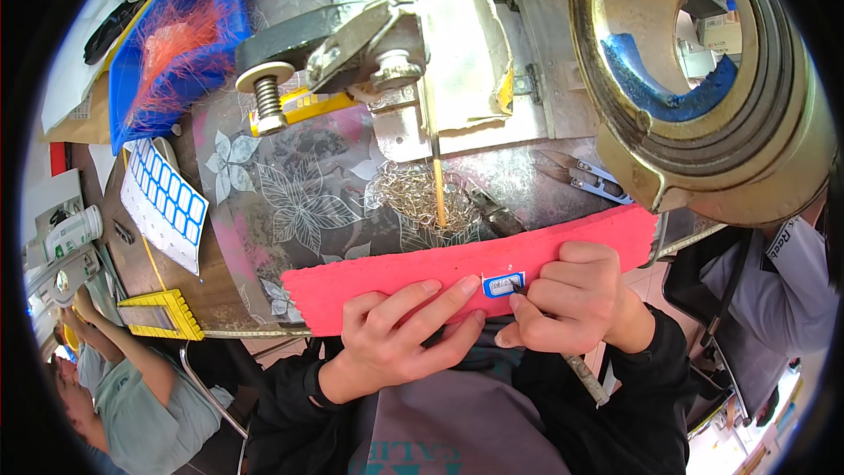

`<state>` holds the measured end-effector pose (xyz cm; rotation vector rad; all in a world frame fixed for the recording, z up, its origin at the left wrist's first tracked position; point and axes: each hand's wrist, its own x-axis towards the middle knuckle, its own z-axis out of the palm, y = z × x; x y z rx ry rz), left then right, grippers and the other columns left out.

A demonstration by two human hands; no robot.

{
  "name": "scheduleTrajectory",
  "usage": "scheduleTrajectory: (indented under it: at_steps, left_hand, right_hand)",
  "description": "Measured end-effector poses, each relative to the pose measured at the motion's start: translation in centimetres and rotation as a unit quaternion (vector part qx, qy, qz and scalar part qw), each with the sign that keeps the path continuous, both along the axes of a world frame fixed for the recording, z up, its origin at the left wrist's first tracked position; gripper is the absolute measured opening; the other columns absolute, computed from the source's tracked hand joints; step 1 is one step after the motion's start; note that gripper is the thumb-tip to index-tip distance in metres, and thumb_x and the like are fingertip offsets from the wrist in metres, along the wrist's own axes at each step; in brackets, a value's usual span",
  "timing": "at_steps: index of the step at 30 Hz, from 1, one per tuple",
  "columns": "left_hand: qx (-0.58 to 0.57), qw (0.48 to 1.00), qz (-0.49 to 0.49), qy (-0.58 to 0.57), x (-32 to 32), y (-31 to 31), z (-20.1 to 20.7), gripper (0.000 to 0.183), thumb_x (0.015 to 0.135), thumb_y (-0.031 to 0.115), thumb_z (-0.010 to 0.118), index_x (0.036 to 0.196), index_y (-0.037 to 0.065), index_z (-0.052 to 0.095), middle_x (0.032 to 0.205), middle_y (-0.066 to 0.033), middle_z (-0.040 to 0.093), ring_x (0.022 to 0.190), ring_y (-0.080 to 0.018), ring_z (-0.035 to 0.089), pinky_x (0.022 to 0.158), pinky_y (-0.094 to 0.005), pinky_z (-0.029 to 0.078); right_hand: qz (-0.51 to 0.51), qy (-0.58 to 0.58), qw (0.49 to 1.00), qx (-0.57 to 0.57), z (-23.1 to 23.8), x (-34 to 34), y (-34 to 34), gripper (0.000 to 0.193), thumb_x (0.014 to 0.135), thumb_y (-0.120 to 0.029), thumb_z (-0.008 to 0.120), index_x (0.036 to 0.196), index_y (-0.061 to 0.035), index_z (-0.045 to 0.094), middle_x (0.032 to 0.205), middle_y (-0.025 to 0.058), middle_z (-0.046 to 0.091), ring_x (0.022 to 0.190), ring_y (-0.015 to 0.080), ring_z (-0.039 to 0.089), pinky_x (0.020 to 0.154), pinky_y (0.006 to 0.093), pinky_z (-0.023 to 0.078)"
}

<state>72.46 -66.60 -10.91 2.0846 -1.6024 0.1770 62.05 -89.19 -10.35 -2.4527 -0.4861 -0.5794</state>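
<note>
A long pink-red strip [396, 274] with zigzag-cut ends lies along the near edge of the table. It bears a small white label with a blue border [494, 286] and handwriting on it. My left hand [404, 330] rests on the strip, fingers stretched out and apart, the index fingertip just left of the label. My right hand [571, 299] is closed around a slim pen [587, 380] with a mottled barrel. Its dark tip is at the label's right side, and its back end sticks out below my hand.
Behind the strip lie a heap of small metal pieces [413, 198], a thin wooden stick [439, 185] and snips [585, 178]. A metal clamp mechanism [360, 44] and large round metal housing [615, 149] overhang the table. Left: blue bin [132, 79], label sheet [167, 202], yellow case [189, 317]. People sit on both sides.
</note>
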Motion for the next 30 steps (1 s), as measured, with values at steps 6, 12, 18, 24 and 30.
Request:
scheduleTrajectory:
  at_steps: [6,12,18,24,30]
  left_hand:
    - [0.001,1.000,-0.001,-0.002,-0.02,0.02,-0.05,0.017,0.083,0.029,0.075,0.097,0.037,0.069,0.127,0.0113,0.069,0.110,-0.0105,0.056,0.083,-0.0269,0.036]
    - [-0.004,1.000,-0.012,-0.007,-0.01,0.19,-0.37,0.021,0.079,0.031,0.076,0.098,0.037,0.070,0.128,0.0090,0.068,0.110,-0.0140,0.055,0.082,-0.0305,0.036]
    - [-0.001,1.000,-0.012,-0.010,0.04,0.03,-0.08,0.021,0.079,0.030,0.077,0.098,0.037,0.070,0.128,0.0090,0.068,0.109,-0.0141,0.055,0.081,-0.0304,0.036]
    - [-0.002,1.000,-0.001,-0.006,-0.02,-0.02,-0.02,0.018,0.084,0.029,0.075,0.098,0.037,0.069,0.127,0.0113,0.070,0.108,-0.0104,0.056,0.081,-0.0266,0.036]
    - [-0.005,1.000,-0.021,-0.014,0.01,0.20,-0.38,0.025,0.074,0.032,0.078,0.097,0.037,0.072,0.129,0.0070,0.067,0.111,-0.0176,0.053,0.081,-0.0343,0.036]
  right_hand:
    - [0.002,-0.003,1.000,-0.001,0.05,0.04,-0.09,0.036,0.083,-0.038,0.080,0.080,-0.0106,0.056,0.055,-0.0068,0.039,0.043,0.0094,0.036,0.045,0.0264,0.022]
    - [-0.008,-0.005,1.000,0.014,0.17,0.26,0.08,0.042,0.079,-0.035,0.082,0.067,-0.0161,0.046,0.056,-0.0054,0.032,0.046,0.0102,0.035,0.045,0.0268,0.021]
    - [-0.011,-0.003,1.000,0.011,0.22,0.24,0.16,0.042,0.080,-0.035,0.082,0.067,-0.0166,0.046,0.056,-0.0054,0.032,0.046,0.0102,0.035,0.046,0.0269,0.021]
    - [0.003,-0.002,1.000,0.016,0.26,0.20,0.02,0.038,0.082,-0.037,0.081,0.074,-0.0135,0.051,0.055,-0.0063,0.035,0.045,0.0098,0.036,0.046,0.0267,0.022]
    - [-0.009,0.001,1.000,0.013,0.38,0.33,0.15,0.042,0.080,-0.035,0.082,0.066,-0.0173,0.046,0.056,-0.0058,0.032,0.046,0.0096,0.035,0.046,0.0269,0.021]
